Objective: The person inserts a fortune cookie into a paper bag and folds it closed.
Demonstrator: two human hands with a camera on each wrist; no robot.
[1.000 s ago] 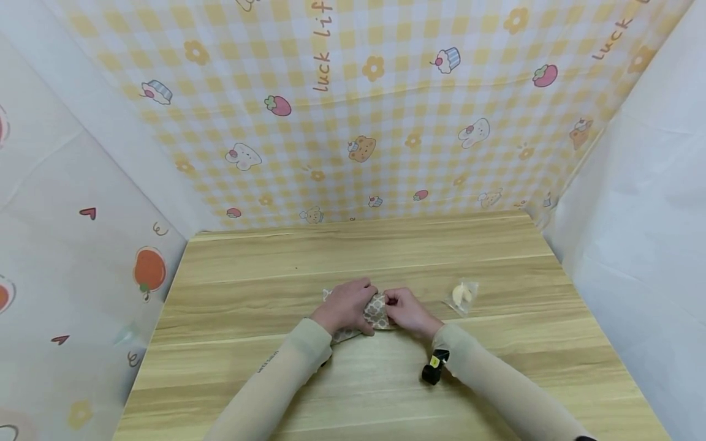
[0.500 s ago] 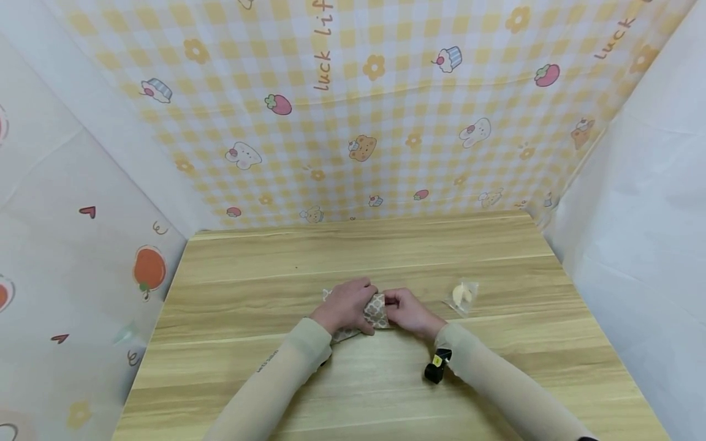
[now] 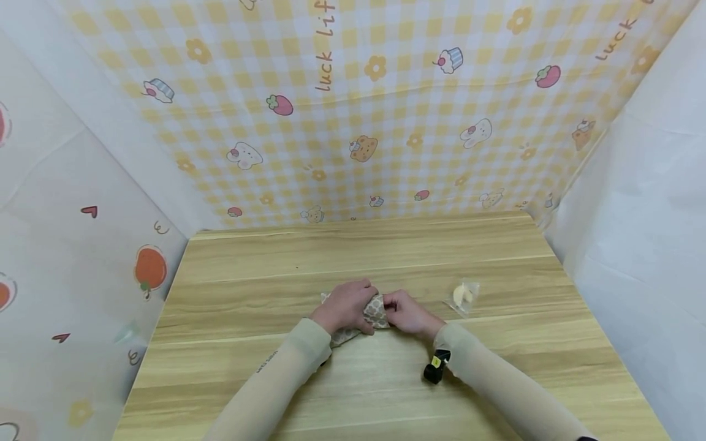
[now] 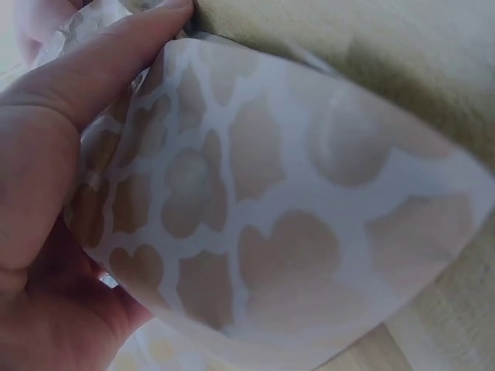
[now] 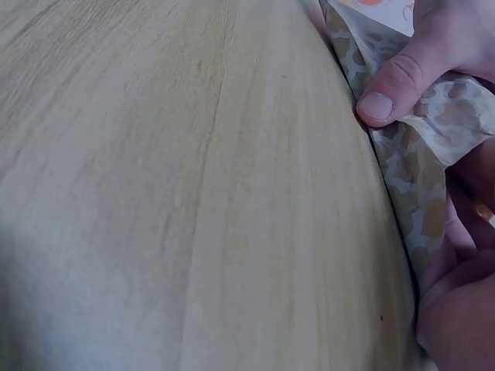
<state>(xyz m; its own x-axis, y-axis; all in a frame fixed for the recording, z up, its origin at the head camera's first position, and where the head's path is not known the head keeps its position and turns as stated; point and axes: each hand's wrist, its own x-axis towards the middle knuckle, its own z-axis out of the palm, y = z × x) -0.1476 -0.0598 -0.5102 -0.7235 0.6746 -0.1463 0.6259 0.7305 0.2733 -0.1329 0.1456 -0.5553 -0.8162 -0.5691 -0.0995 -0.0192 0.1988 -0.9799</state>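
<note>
Tan-and-white patterned paper (image 3: 376, 311), folded over, lies on the wooden table in front of the person. My left hand (image 3: 344, 306) grips it from above, thumb on the near side and fingers on the far side. At the paper's right end, my right hand (image 3: 409, 314) has its fingers curled at the edge, pinching it. One pointed corner of the paper (image 4: 271, 209) fills the left wrist view. In the right wrist view the left thumb (image 5: 402, 81) presses the paper's edge, beside the right hand (image 5: 464, 317). Whether anything lies inside the paper is hidden.
A clear packet (image 3: 462, 296) with a pale, roundish thing in it lies to the right of the hands. The wooden table (image 3: 265, 269) meets a yellow checked cloth (image 3: 408, 165) at the back. White sheets hang at both sides.
My right hand has shifted slightly at the paper's right end, and the flap there has drawn in a little. My left hand keeps its hold in the same place.
</note>
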